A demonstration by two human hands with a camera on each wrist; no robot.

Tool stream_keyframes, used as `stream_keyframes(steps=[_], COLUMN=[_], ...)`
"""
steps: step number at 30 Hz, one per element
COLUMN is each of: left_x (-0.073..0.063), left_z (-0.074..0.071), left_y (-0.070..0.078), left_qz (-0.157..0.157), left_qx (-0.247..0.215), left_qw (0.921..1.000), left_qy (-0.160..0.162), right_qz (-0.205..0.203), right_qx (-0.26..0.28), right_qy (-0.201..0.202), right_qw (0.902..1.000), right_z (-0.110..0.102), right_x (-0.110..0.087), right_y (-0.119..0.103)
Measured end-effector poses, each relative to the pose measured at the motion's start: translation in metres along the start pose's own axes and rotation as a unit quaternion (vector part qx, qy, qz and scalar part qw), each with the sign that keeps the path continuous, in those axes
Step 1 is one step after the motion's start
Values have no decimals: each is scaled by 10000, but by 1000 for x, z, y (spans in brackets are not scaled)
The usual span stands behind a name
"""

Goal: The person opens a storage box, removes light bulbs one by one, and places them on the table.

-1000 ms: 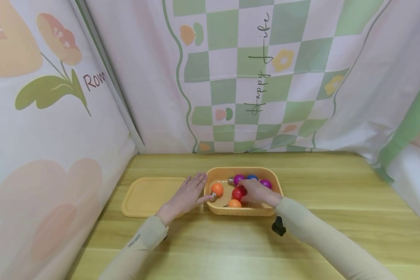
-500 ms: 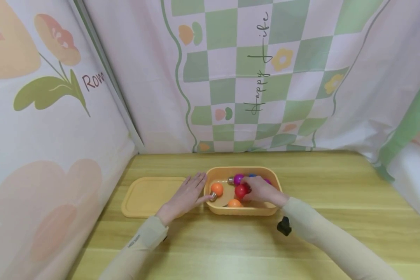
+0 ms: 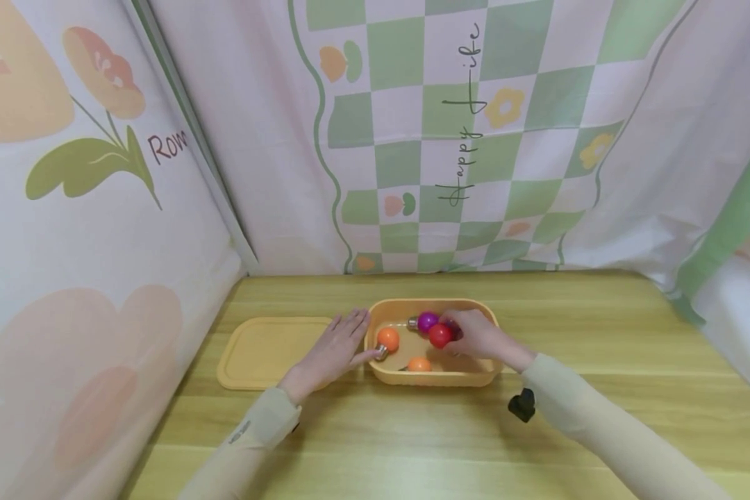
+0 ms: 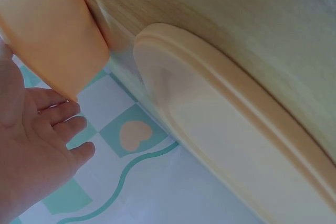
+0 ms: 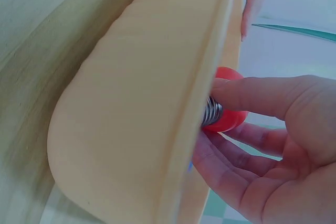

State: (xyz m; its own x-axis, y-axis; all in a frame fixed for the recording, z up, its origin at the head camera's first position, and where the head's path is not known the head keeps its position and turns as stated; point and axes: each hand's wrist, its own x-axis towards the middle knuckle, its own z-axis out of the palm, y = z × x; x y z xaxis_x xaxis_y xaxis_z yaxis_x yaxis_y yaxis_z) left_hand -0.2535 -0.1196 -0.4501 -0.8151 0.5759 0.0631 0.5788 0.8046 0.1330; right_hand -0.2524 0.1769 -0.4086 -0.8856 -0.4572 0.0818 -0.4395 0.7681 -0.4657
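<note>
My right hand (image 3: 478, 335) pinches a red light bulb (image 3: 440, 336) over the orange plastic box (image 3: 437, 378). In the right wrist view, the bulb's ridged metal screw base (image 5: 212, 112) shows between thumb and fingers. With straight fingers, my left hand (image 3: 334, 345) rests against the box's left rim, its thumb reaching over the edge. Inside the box lie an orange bulb (image 3: 387, 339) at the left, another orange bulb (image 3: 419, 364) near the front wall and a purple bulb (image 3: 428, 321) at the back. My right hand hides the box's right part.
A flat orange lid (image 3: 269, 353) lies on the wooden table (image 3: 400, 437) left of the box, partly under my left hand in the head view. Patterned curtains (image 3: 400, 160) hang behind and to the left of the table.
My right hand has moved right and slightly back with the red bulb, away from the front orange bulb. It now covers the blue and right-hand purple bulbs. The left hand has stayed put.
</note>
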Motion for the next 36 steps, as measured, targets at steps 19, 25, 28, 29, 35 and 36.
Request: stream_keyframes(steps=[19,25,28,29,35,36], left_x=[0,0,0,1,1,1], left_z=[1,3,4,4,5,5], left_y=[1,0,-1,-1,-3,-2], left_qz=[-15,22,22,22,52,51], left_qx=[-70,50,48,56,96,85], left_qw=[10000,10000,10000,9999,9999,9999], left_qy=[18,69,81,80,134,129], right_qz=[446,543,549,551,594,604], right_qx=[374,498,504,511,559,560], right_qy=[-222,-187,-151,-134,15,40], right_qw=[9981,9971,9971,9971,9967,9966], right_z=[-25,-35,-41,-43,-52,-53], right_x=[-12,-17,-19,-20,-27,-29], right_y=[12,21,27,28,40,43])
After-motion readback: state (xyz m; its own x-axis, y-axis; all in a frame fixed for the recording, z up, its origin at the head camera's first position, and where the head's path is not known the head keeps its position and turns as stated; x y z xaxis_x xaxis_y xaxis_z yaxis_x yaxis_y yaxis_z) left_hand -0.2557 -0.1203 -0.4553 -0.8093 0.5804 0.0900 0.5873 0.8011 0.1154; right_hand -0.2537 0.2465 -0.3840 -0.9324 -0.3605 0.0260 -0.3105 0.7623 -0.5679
